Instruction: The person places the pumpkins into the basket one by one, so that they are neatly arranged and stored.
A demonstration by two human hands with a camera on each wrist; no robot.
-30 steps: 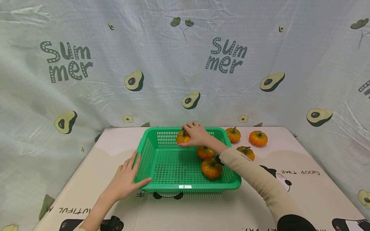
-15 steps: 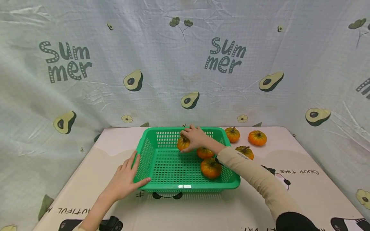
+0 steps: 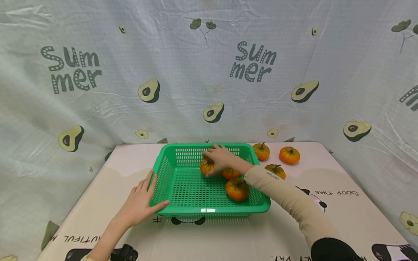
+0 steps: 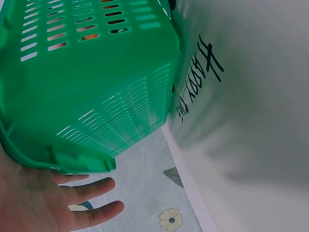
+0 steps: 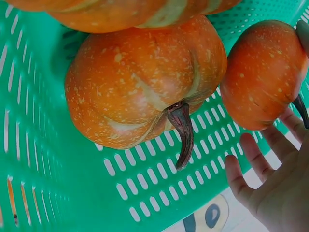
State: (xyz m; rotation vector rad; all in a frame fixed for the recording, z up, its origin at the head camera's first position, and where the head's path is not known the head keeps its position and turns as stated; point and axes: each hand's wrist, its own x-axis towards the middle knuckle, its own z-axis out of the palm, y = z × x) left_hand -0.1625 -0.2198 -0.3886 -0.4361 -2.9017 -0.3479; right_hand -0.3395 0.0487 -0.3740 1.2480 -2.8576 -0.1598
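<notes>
In the head view, my left hand (image 3: 138, 201) rests on the left rim of a green plastic basket (image 3: 196, 210), fingers spread. The left wrist view shows the basket wall (image 4: 87, 82) above that hand (image 4: 43, 200), whose visible fingers are fairly straight. Inside the basket, toward the back, my right hand (image 3: 223, 159) holds a small orange pumpkin (image 3: 206, 166) between thumb and fingers. The right wrist view has this pumpkin (image 5: 265, 72) beside another pumpkin (image 5: 145, 87) with a dark curved stem. Two pumpkins lie along the basket's right side, the nearer one (image 3: 237, 189) larger in view.
Outside the basket, three more pumpkins sit on the printed tablecloth at the right: one by the back corner (image 3: 261, 151), another farther right (image 3: 289, 155), and a third partly behind the right sleeve (image 3: 275, 171). A patterned curtain (image 3: 183, 72) hangs behind the table.
My right hand has lowered the pumpkin from near the basket's back rim down into the basket, close to the other pumpkins. The left hand has stayed on the rim.
</notes>
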